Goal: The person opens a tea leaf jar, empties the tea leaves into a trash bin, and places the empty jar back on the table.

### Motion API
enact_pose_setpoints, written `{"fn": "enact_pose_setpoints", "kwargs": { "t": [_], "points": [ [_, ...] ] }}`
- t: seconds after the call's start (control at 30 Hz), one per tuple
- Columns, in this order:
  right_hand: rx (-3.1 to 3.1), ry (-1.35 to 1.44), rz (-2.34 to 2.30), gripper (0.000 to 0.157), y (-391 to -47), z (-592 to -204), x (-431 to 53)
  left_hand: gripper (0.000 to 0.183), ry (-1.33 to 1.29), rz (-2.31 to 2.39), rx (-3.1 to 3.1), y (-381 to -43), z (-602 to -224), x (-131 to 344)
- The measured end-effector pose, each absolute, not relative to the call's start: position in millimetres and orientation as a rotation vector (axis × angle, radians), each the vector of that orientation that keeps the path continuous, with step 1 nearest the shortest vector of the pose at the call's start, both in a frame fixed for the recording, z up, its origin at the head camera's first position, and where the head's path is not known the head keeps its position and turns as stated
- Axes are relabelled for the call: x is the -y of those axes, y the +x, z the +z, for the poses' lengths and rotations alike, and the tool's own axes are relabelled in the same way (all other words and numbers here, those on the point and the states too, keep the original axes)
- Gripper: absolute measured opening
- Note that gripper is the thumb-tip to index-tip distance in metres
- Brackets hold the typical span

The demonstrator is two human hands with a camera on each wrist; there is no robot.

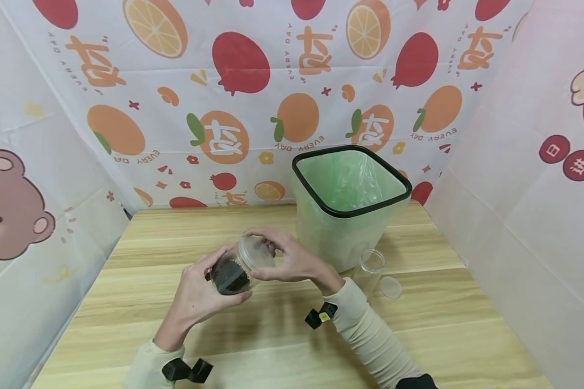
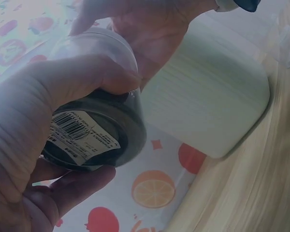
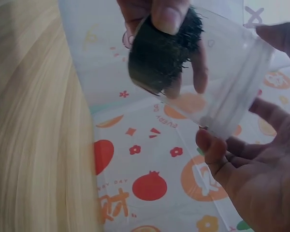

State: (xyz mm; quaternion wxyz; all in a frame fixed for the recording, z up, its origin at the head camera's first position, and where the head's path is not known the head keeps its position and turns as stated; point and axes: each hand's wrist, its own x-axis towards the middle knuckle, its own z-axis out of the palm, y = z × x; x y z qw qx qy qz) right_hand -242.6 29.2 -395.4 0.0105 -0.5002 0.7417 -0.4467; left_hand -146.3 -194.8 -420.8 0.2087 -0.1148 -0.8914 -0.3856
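Nearest me: pale sleeves [image 1: 148, 367], each with a black wrist device [image 1: 177, 370] at the cuff.

My left hand [image 1: 201, 289] grips the lower part of a clear jar [image 1: 247, 276], fingers curled round one side and thumb pressed to the other. Jar position: raised above the table [image 1: 272, 356], between my hands, tilted, lidded end up and to the right. Dark, shredded-looking contents [image 1: 230, 278] lie at the base end; upper part clear. Base carries a white barcode label [image 2: 82, 133].

My right hand [image 1: 292, 259] holds the lid [image 1: 255, 251] by its rim, thumb on one edge, fingers bent round the opposite edge. Lid sits on the jar; I cannot tell whether it is loose.

Beyond my right wrist: a second clear jar [image 1: 367, 273], upright, mouth uncovered, partly behind my sleeve. A translucent disc [image 1: 391, 287] lies flat just beside it.

Farther: a pale green bin [image 1: 336, 237], black-rimmed, with a thin green liner [image 1: 355, 178] inside.

Farthest: fruit-printed cloth [image 1: 321, 54] behind the table.
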Motion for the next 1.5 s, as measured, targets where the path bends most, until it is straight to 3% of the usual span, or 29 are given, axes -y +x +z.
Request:
{"fn": "enact_pose_setpoints", "kwargs": {
  "t": [0.3, 0.57, 0.73, 1.13, 1.5],
  "points": [
    [-2.250, -1.700, -1.332, 0.074, -243, -393, -30, 0.098, -0.310, -1.066, 2.498, -141, -422, 197],
    [-2.289, -1.657, -1.240, 0.082, -244, -389, -31, 0.100, -0.256, -1.088, 2.505, -141, -424, 196],
    [-2.286, -1.498, -1.219, 0.089, -244, -383, -32, 0.098, -0.248, -1.090, 2.476, -143, -426, 196],
    [-2.442, -0.975, -1.182, 0.070, -238, -370, -24, 0.097, -0.236, -1.061, 2.447, -145, -428, 193],
    [-2.645, -0.780, -0.980, 0.081, -226, -357, -14, 0.098, -0.270, -1.030, 2.403, -147, -433, 192]
  ]
}}
